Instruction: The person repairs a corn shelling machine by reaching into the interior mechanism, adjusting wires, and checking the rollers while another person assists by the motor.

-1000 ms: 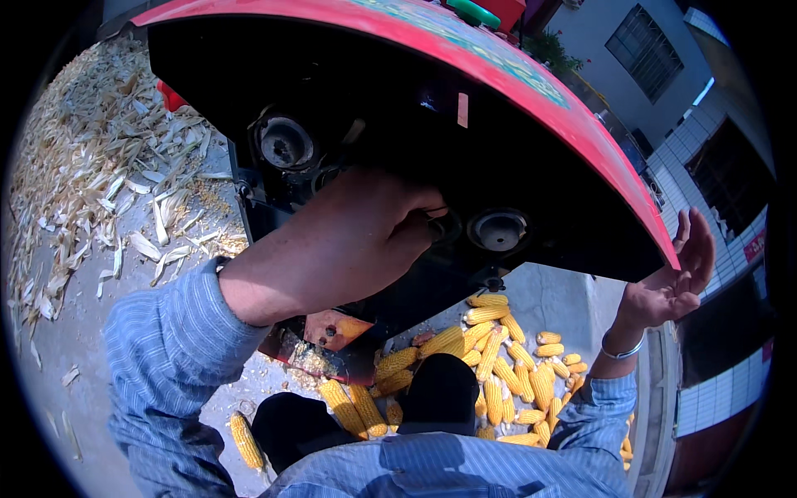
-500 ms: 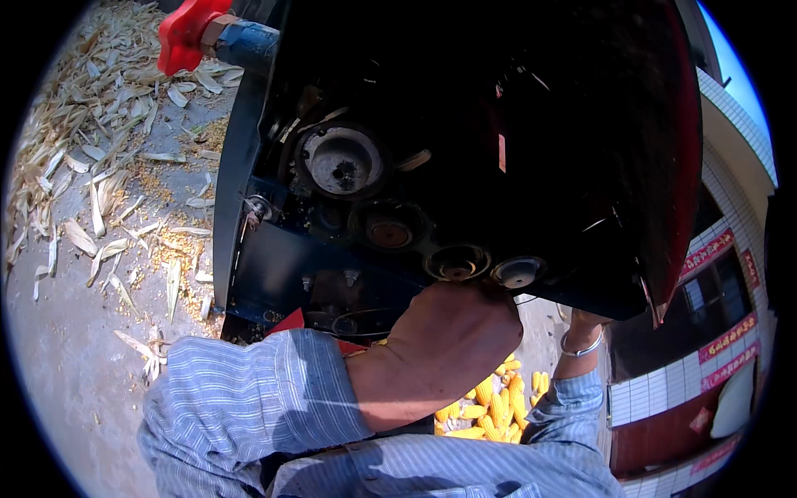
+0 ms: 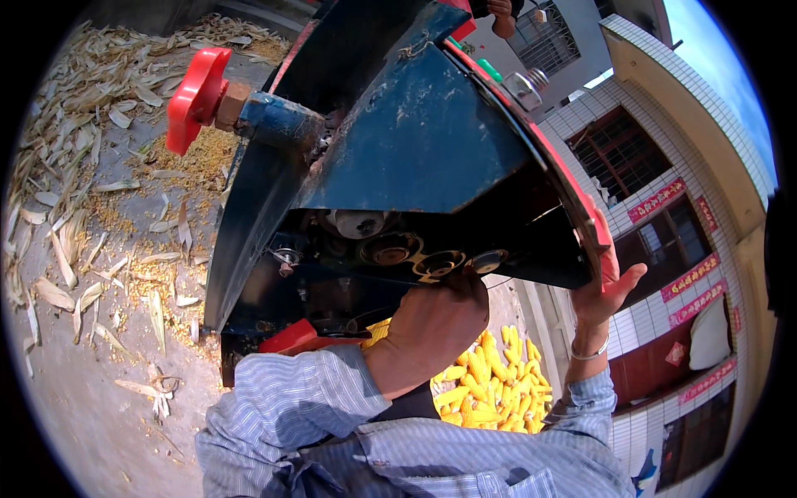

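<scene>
A dark-blue metal machine (image 3: 415,158) with red edges fills the middle, its underside showing a row of round roller ends. My left hand (image 3: 440,325) is closed, knuckles up, right below the small round parts (image 3: 440,264); its fingertips are hidden, as is anything in them. My right hand (image 3: 602,289) presses against the red edge panel (image 3: 573,178) on the right side, fingers stretched up along it and thumb sticking out. A red star-shaped knob (image 3: 196,101) on a threaded bolt stands out at upper left. Yellow corn ears (image 3: 494,386) lie in a heap below.
Dry husks (image 3: 75,124) and loose kernels (image 3: 195,170) cover the ground at left. A red metal piece (image 3: 290,336) sits by the machine's lower edge. Another person's hand (image 3: 501,12) shows at the top. A tiled building (image 3: 664,158) stands at right.
My view has shifted, so more of the machine's blue hood, the building and the corn heap show. My right hand, mostly hidden before, is now visible against the red panel. My left hand stays by the rollers.
</scene>
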The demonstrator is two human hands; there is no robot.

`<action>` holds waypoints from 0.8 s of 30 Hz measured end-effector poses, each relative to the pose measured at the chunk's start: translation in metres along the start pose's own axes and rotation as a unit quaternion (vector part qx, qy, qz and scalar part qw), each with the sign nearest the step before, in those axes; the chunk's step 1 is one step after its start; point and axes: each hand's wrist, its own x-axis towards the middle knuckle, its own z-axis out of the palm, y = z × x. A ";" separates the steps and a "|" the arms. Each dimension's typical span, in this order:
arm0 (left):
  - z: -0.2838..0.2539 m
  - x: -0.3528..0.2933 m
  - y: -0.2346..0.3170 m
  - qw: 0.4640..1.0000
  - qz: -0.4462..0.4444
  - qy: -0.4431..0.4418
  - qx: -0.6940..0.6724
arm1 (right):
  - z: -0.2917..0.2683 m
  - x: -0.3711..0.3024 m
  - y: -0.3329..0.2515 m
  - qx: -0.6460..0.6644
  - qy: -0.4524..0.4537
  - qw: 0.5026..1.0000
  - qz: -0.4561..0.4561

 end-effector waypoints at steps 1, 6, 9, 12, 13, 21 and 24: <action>0.001 0.002 0.001 1.000 0.007 -0.015 0.011 | 0.009 0.004 -0.003 -0.081 -0.011 0.996 -0.031; 0.009 0.004 0.002 1.000 -0.013 -0.018 0.005 | 0.019 0.004 -0.006 -0.035 0.045 0.998 -0.006; 0.010 0.006 -0.005 0.998 0.016 -0.045 -0.039 | 0.014 0.004 -0.005 -0.043 0.034 0.998 0.005; -0.002 0.008 -0.018 0.994 0.006 -0.026 -0.105 | 0.013 0.004 -0.003 -0.034 0.022 0.999 0.010; -0.006 0.008 -0.022 0.991 0.001 -0.018 -0.132 | 0.012 0.003 -0.004 -0.038 0.026 0.999 0.014; -0.009 -0.007 -0.041 0.931 -0.084 0.021 -0.355 | 0.022 0.005 -0.010 -0.039 0.068 0.996 0.036; -0.021 -0.009 -0.035 0.972 -0.046 0.013 -0.230 | 0.023 0.006 -0.007 -0.016 0.076 0.997 0.025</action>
